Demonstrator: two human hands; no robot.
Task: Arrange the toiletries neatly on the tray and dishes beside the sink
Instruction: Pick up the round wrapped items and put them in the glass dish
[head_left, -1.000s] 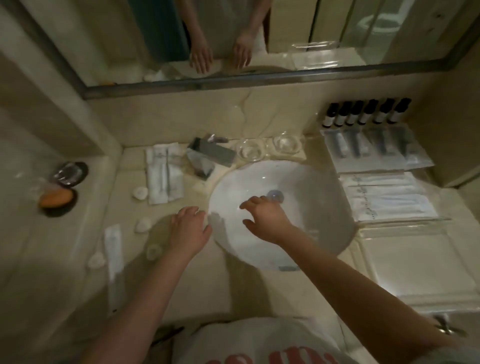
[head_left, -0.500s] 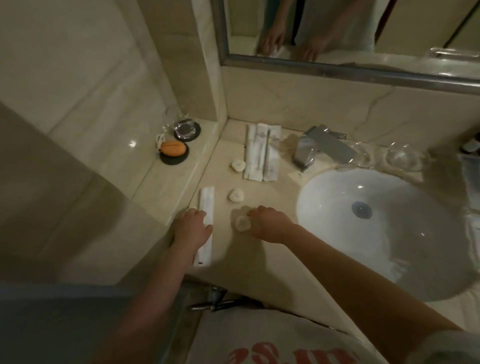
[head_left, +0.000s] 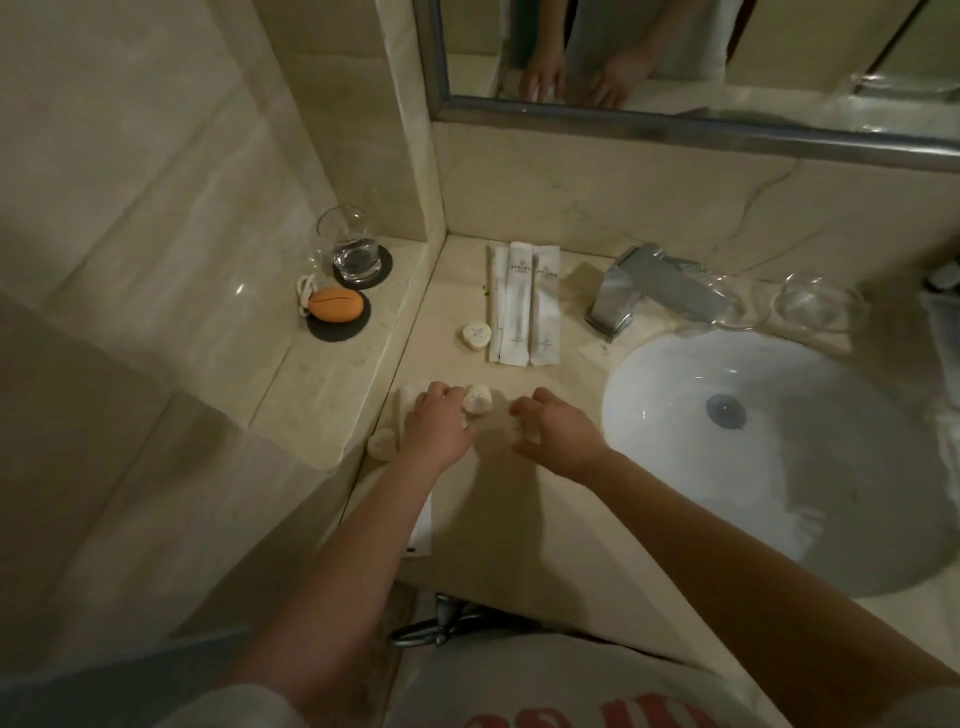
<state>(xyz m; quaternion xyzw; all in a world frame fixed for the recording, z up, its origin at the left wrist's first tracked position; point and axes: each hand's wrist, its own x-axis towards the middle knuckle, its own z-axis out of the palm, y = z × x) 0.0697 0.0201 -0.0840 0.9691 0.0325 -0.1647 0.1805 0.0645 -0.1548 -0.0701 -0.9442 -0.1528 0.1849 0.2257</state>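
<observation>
The white sink basin (head_left: 779, 493) fills the right of the counter (head_left: 519, 525). Left of the faucet (head_left: 660, 291), three long sachets (head_left: 524, 306) lie side by side, long axes pointing at the back wall. A long white packet (head_left: 422, 519) lies likewise under the left hand (head_left: 436, 428), fingers bent, grip unclear. The right hand (head_left: 558, 439) curls round a blurred round puck (head_left: 511, 427) just beside it.

Single head cam, wide-angle, pitched steeply down at the countertop (head_left: 519, 530) left of the sink (head_left: 779, 493) (mirror (head_left: 779, 52) at top); close in.
</observation>
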